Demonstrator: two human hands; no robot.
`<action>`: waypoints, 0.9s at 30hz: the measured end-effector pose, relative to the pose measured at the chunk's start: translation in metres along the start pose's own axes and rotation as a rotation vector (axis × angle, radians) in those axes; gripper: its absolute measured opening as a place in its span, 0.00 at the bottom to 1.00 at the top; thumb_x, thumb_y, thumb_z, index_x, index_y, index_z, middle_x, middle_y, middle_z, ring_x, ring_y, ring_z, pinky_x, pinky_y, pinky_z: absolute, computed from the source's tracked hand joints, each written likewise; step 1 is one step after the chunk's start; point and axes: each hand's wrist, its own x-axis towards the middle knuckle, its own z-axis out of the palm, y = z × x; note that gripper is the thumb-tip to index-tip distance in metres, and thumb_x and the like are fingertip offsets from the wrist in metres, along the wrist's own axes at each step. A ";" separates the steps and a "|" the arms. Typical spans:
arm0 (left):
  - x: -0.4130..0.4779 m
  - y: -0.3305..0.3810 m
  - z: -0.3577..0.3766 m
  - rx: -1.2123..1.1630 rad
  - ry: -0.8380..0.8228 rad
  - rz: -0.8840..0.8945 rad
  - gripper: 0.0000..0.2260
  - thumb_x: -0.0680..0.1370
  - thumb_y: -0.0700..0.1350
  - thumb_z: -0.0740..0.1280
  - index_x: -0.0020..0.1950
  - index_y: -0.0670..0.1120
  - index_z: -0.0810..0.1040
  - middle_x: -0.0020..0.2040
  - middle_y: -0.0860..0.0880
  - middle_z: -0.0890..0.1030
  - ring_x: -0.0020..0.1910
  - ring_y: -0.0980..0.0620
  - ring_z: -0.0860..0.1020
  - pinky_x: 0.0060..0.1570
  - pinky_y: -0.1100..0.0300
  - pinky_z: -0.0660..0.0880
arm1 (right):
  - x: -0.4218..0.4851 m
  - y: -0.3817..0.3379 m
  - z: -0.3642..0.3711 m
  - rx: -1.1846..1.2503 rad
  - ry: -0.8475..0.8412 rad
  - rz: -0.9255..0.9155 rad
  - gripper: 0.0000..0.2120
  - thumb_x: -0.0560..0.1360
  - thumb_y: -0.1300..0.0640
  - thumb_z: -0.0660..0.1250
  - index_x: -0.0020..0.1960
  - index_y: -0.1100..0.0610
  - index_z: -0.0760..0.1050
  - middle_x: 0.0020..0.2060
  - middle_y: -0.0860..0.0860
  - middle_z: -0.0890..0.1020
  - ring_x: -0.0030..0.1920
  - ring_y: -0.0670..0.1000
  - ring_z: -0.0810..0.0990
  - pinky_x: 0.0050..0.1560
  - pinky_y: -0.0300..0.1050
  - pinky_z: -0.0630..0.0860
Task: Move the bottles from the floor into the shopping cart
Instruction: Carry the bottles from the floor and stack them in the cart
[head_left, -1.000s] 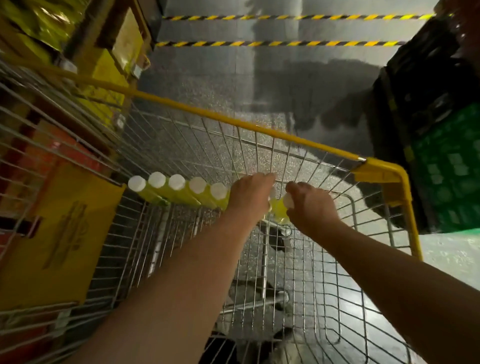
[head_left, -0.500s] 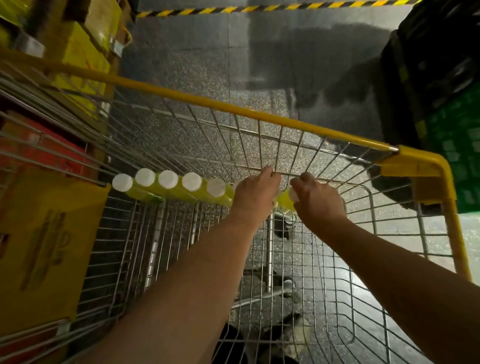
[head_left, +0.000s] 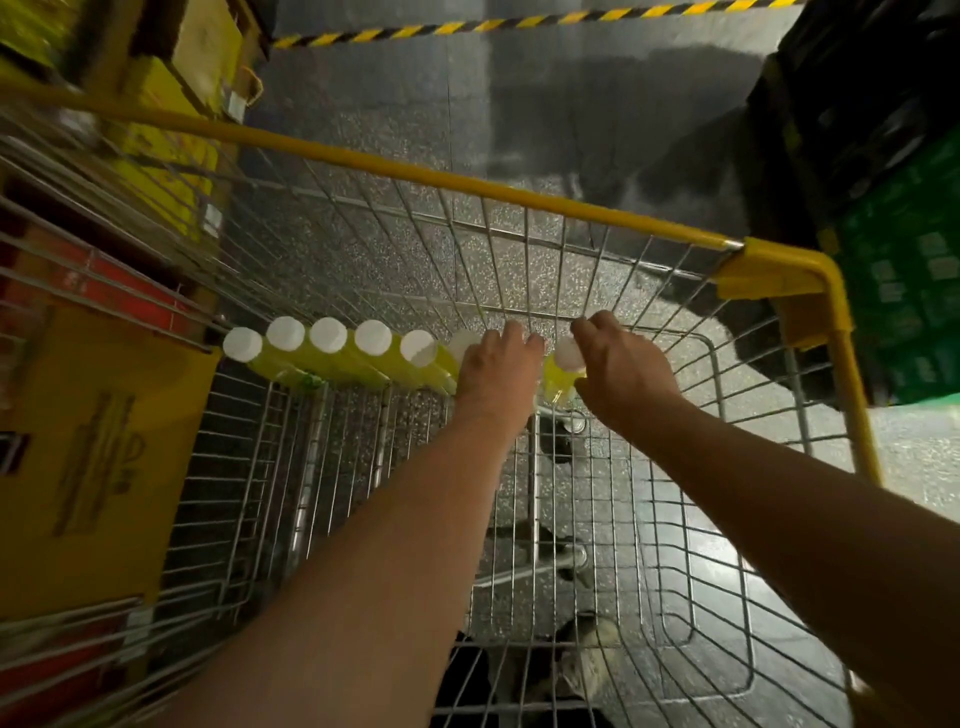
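- Step in hand: standing more bottles at the end of the row of bottles (head_left: 327, 353) along the cart's (head_left: 415, 174) far wall (caps up).
- Right hand (head_left: 618, 369), at 3 o'clock of that row: thumb and fingers curled round a bottle (head_left: 561, 374).
- Left hand (head_left: 498, 369), at 9 o'clock of it: bent over a neighbouring bottle (head_left: 460, 345); I cannot tell whether it grips.
- Next: release upright, snug against the row, then down to the floor (head_left: 363, 130).

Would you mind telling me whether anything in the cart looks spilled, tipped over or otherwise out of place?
Nothing stands out. The bottles sit in one tidy row along the far wall of the shopping cart, caps on, with no liquid visible. The right hand holds the end bottle, the left hand beside it.
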 end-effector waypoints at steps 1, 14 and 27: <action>-0.004 0.003 -0.006 0.013 0.000 0.000 0.24 0.76 0.37 0.66 0.71 0.45 0.67 0.65 0.43 0.70 0.61 0.46 0.72 0.56 0.54 0.73 | -0.004 -0.001 -0.006 -0.011 -0.009 0.001 0.22 0.76 0.62 0.65 0.68 0.58 0.62 0.63 0.58 0.69 0.46 0.57 0.79 0.35 0.45 0.75; -0.100 -0.018 -0.132 0.078 -0.061 -0.039 0.14 0.77 0.43 0.64 0.63 0.46 0.75 0.59 0.44 0.77 0.59 0.43 0.76 0.54 0.51 0.73 | -0.084 -0.065 -0.118 -0.124 0.008 0.017 0.11 0.76 0.57 0.63 0.57 0.58 0.73 0.50 0.55 0.79 0.50 0.55 0.79 0.46 0.48 0.78; -0.262 -0.098 -0.251 0.059 0.062 -0.273 0.13 0.78 0.49 0.64 0.60 0.46 0.76 0.59 0.44 0.77 0.57 0.43 0.77 0.50 0.53 0.74 | -0.171 -0.220 -0.218 -0.267 0.125 -0.180 0.12 0.74 0.54 0.63 0.56 0.56 0.76 0.54 0.54 0.79 0.55 0.57 0.79 0.41 0.45 0.70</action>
